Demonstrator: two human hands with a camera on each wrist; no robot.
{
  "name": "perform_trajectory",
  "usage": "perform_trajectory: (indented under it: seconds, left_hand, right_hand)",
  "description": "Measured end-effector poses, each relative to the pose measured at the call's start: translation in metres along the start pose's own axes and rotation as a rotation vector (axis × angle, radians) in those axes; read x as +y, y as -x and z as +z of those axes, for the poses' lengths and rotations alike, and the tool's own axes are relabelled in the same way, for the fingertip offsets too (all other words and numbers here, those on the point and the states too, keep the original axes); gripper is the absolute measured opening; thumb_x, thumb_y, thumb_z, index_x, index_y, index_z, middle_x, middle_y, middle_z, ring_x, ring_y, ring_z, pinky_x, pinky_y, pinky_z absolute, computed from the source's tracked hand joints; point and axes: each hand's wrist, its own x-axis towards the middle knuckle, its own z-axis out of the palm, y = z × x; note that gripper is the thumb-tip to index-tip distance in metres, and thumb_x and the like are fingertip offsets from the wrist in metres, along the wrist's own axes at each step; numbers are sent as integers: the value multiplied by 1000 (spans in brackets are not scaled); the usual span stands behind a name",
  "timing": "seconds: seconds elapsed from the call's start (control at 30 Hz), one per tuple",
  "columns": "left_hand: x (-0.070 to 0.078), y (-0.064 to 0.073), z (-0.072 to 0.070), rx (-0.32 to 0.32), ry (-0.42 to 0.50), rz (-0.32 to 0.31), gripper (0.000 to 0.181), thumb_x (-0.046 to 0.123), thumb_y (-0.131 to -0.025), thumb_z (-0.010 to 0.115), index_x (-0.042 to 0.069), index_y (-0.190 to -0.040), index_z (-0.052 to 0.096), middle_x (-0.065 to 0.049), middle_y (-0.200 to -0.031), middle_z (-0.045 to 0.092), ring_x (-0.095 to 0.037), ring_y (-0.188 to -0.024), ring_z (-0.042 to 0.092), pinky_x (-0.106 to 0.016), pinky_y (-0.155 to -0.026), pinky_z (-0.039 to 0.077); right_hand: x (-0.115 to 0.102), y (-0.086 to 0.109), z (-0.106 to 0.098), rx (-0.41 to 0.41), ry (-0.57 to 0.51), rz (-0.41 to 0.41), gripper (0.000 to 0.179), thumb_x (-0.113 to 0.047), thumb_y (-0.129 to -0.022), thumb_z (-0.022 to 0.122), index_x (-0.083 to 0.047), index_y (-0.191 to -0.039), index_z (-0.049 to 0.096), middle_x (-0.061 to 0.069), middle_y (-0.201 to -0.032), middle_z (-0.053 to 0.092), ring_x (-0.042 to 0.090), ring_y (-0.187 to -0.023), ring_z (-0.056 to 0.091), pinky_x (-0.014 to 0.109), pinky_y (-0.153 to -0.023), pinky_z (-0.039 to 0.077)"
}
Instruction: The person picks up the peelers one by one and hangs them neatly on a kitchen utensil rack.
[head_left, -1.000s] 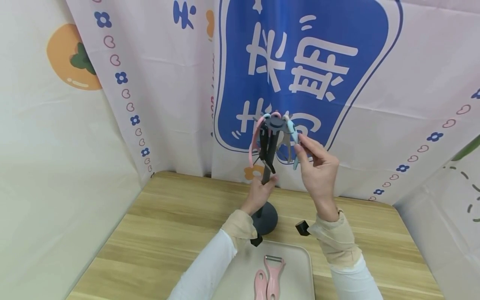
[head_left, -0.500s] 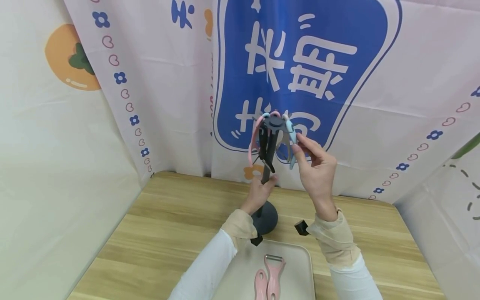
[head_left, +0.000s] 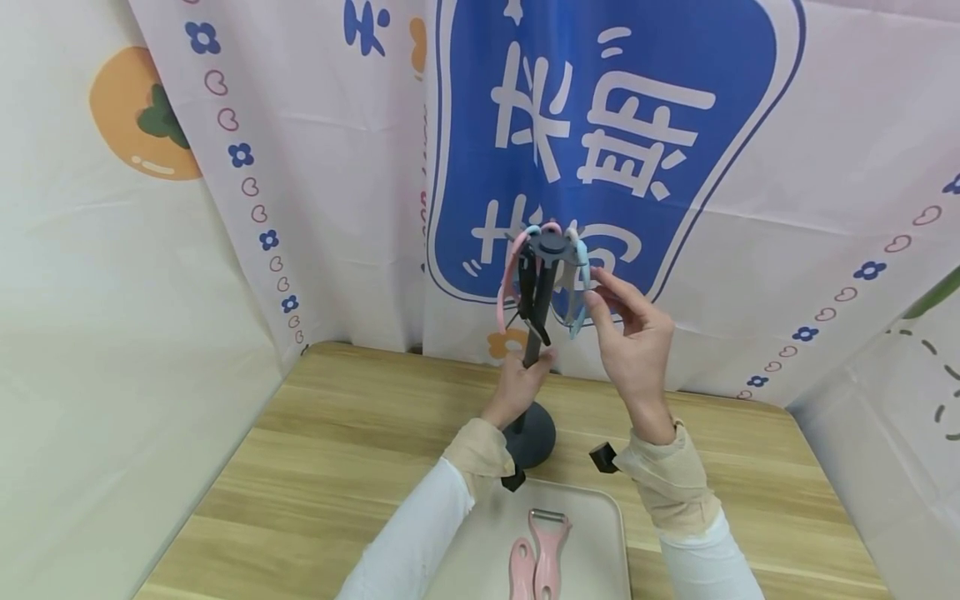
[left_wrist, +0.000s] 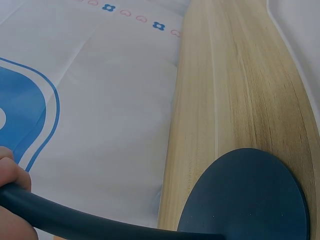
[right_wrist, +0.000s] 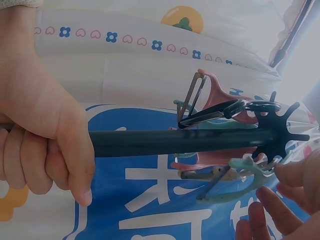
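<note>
A dark utensil stand (head_left: 534, 353) rises from a round base (head_left: 532, 437); my left hand (head_left: 519, 385) grips its pole, fingers wrapped round it in the right wrist view. Several peelers hang from the hooked top (head_left: 553, 243), among them a pink peeler (head_left: 506, 287) and a black peeler (right_wrist: 215, 114). A light blue peeler (right_wrist: 245, 187) hangs on the right side. My right hand (head_left: 636, 333) is beside that peeler, its thumb and fingertips spread and at most lightly touching it. In the left wrist view, only part of my left hand (left_wrist: 14, 180) shows, on the pole.
A beige tray (head_left: 611, 542) lies on the wooden table (head_left: 300, 467) in front of the stand. On it are a pink peeler (head_left: 549, 550) and another pink handle (head_left: 521, 571), partly cut off. A printed curtain (head_left: 360, 208) hangs close behind the stand.
The light blue peeler's lower end has swung left towards the pole, and my right fingers have loosened from it. My left hand has stayed on the pole.
</note>
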Motion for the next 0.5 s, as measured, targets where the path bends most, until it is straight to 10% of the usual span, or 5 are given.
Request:
perform_trajectory:
  seconds: [0.5]
  left_hand:
    - [0,1,0,-7,0,-9,60,32,-112,57,14,-56,41,11,-48,34,-9,-44,25,-26,-47,22]
  right_hand:
    - [-4,11,-7,0,31,-12,30,6,-98,71,3,-129,73,20,-125,74,23,-108,70,25,-102,56]
